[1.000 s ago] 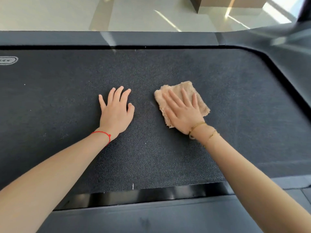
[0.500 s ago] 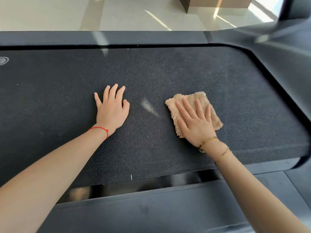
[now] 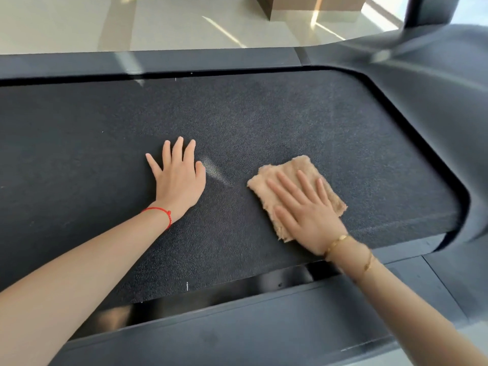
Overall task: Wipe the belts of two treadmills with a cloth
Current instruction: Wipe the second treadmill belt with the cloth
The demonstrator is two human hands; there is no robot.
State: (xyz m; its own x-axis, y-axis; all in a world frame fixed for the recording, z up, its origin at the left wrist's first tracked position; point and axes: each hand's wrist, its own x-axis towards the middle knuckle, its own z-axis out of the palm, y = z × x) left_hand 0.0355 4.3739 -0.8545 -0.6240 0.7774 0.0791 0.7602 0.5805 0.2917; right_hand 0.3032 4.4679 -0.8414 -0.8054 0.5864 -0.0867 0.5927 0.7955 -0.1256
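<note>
item one, far left: a bare forearm is reaching in from the lower left corner, crossing the near side rail [image 3: 237,331] and lying out over the treadmill belt [image 3: 79,159]. a red string bracelet [image 3: 161,213] is circling its wrist.

item two: the left hand [image 3: 178,178] is resting palm down on the belt, fingers straight and slightly fanned apart, thumb out to the side, holding nothing.

item three: a pale streak of light [image 3: 215,173] is lying on the belt just beside the left hand's thumb, between the two hands.

item four: the belt itself, dark and grainy, is filling the middle of the view, running left to right and curving down at its right end. a glossy black gap [image 3: 264,283] is showing between its near edge and the near rail.

item five: the cloth [image 3: 306,167], tan and fluffy, folded into a rough square, is lying flat on the belt right of centre, near the belt's near edge and apart from the left hand.

item six: the right hand [image 3: 303,210] is pressing flat on the cloth, fingers straight and spread a little, fingertips not reaching the cloth's far edge. two gold bracelets [image 3: 340,240] are sitting on that wrist.

item seven, far right: the grey treadmill housing [image 3: 422,88] is wrapping around the belt's end.

item eight, background: a pale shiny floor [image 3: 158,19] is showing beyond the far rail, with a brown box [image 3: 311,3] standing on it.
</note>
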